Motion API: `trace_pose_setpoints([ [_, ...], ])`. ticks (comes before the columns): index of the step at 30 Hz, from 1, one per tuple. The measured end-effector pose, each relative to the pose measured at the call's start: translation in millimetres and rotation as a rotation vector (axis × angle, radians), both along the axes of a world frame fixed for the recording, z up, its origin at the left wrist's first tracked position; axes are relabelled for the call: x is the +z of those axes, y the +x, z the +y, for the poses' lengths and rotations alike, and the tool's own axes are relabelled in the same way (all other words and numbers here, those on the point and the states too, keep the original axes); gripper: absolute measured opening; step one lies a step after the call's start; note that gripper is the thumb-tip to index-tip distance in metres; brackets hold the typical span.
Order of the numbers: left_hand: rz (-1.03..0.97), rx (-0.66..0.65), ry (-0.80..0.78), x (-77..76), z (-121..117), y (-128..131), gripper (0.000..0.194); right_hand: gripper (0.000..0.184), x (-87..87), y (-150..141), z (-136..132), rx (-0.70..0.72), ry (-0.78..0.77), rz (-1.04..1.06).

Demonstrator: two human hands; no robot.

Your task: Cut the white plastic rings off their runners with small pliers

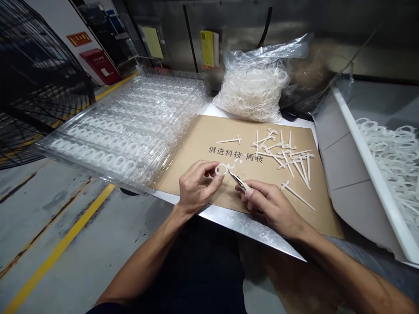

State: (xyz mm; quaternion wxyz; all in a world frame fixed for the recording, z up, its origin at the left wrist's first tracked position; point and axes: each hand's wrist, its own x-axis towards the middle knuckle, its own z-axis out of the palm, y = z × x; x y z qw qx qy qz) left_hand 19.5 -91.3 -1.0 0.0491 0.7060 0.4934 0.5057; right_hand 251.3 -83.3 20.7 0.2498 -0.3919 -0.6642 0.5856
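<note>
White plastic ring, light and thin, best held by its rim, is clamped by the fingers of the left hand over the cardboard sheet, while the fingers of the right hand clamp small snips.

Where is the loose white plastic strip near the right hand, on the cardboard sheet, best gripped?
Probably pinch the white plastic strip mid-stem, from above on the right hand's side. It lies flat and slender on the cardboard sheet, apart from the pile, so fingertips can close across it without catching others.
</note>
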Motion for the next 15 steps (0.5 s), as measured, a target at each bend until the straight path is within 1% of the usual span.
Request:
trace_pose_setpoints([
  [3,0.000,0.006,0.021,-1.6,-1.5,-0.7,0.014,0.036,1.5,0.2,-2.4,0.004,0.004,-0.017],
  [9,-0.047,-0.011,0.046,-3.5,0.8,-3.0,0.017,0.035,3.7,-1.1,-4.7,-0.009,-0.062,-0.005],
  [15,-0.063,-0.040,0.090,-0.3,1.6,-1.4,0.018,0.031,4.1,4.8,-6.5,-0.001,-0.074,-0.006],
])
